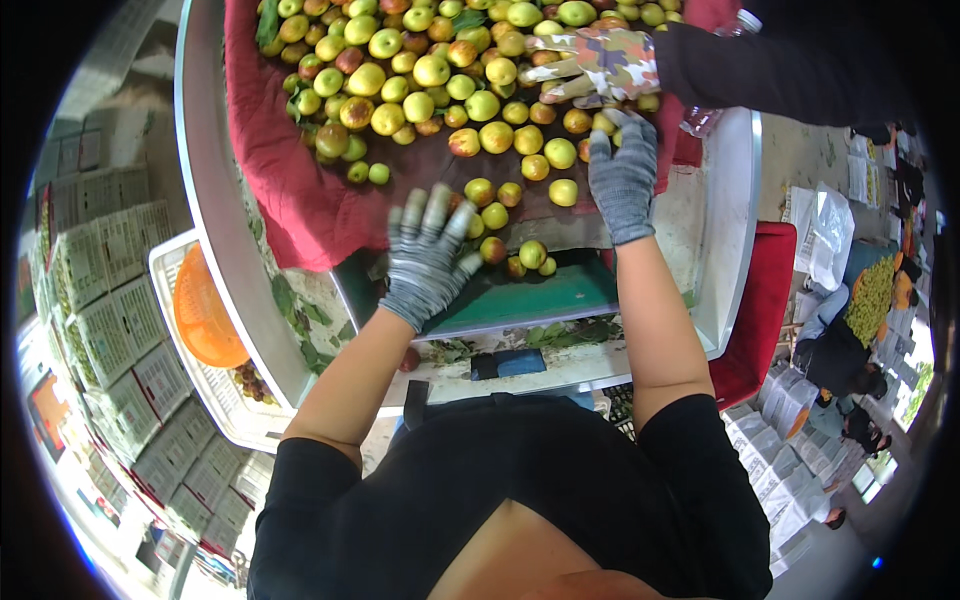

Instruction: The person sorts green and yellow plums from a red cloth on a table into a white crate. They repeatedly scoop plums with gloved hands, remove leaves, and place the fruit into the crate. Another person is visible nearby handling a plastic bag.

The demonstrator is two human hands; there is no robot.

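My left hand (429, 259), in a grey knit glove, is spread with its palm down over the near edge of the fruit. A few green and russet jujubes (493, 249) lie just right of its fingers, at the top of a green chute (536, 296). My right hand (624, 180), gloved alike, reaches forward at the right side with fingers apart. Its fingertips are beside or on several jujubes; exact contact is hidden. The larger heap of jujubes (418, 106) covers a dark red cloth (289, 202) ahead of me.
From the right, a co-worker's camouflage-gloved hand (600, 66) rests over the heap, close to mine. A metal rim (206, 180) surrounds the sorting table. An orange basin (206, 311) sits in a white crate (169, 262) at left. Stacked crates (112, 300) stand beyond; a red container (765, 300) is right.
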